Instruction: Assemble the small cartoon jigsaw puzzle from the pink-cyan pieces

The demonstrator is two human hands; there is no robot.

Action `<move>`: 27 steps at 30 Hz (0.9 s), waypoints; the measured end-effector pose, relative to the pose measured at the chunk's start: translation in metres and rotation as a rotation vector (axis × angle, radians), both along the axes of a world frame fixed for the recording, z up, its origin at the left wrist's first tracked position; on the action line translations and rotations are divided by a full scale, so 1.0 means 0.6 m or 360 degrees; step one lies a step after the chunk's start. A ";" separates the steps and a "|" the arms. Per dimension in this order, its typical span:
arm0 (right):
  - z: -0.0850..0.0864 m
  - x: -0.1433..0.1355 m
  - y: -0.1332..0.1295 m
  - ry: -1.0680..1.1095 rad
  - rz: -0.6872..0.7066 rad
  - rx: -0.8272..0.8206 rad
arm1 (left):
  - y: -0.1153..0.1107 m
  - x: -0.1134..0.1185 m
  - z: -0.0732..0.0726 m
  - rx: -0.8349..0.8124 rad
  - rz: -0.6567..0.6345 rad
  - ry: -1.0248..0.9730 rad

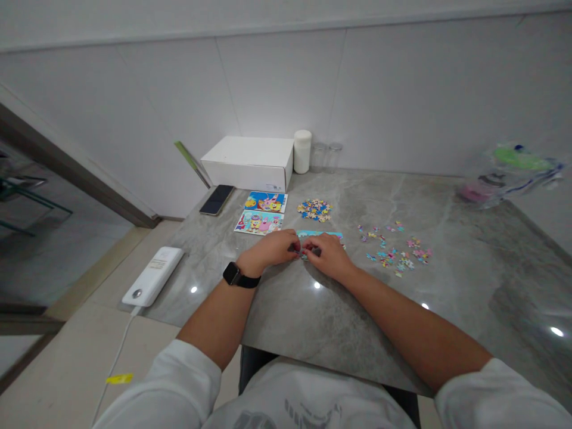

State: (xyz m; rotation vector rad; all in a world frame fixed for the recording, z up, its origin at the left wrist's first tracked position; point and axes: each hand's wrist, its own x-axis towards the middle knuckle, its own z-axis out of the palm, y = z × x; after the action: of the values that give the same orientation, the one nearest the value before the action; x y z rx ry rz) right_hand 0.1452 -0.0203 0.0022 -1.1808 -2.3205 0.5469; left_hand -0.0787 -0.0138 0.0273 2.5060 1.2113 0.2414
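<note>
My left hand (280, 247) and my right hand (327, 253) are close together over the near left part of a partly assembled puzzle (322, 233), whose light blue top edge shows beyond the fingers. Both hands have their fingers pinched at small puzzle pieces, which are mostly hidden. To the right lie scattered loose pieces (389, 257) in pink, yellow and blue. A heap of blue and yellow pieces (314, 210) sits behind the hands. Two printed picture cards (260, 221) with cartoon figures lie behind my left hand, one above the other.
At the wall stand a white box (250, 162), a white canister (302, 152) and two clear glasses (333, 158). A phone (217, 199) and a white power bank (154, 276) with a cable are on the left. A plastic bag (509, 173) lies at the back right of the grey table (295, 322).
</note>
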 end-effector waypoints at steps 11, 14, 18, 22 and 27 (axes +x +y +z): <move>-0.003 -0.010 0.000 -0.0112 -0.0034 0.0050 | 0.002 -0.014 0.014 0.0015 0.0079 -0.0070; -0.002 -0.012 0.000 -0.0150 -0.0037 0.0076 | 0.001 -0.018 0.016 -0.0005 0.0115 -0.0038; 0.003 -0.014 -0.001 -0.0257 -0.0021 0.0121 | 0.000 -0.014 0.012 -0.0060 0.0117 0.0019; 0.022 -0.001 -0.004 -0.0323 -0.0060 0.0190 | -0.002 -0.008 0.009 -0.0076 0.0121 0.0047; 0.050 0.018 -0.012 -0.0545 0.0026 0.0157 | -0.005 -0.004 0.014 -0.0085 0.0100 0.0070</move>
State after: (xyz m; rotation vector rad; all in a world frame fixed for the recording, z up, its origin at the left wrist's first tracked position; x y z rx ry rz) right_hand 0.1559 -0.0273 0.0323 -1.2923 -2.6088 0.2450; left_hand -0.0808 -0.0169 0.0358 2.4423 1.2977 0.1680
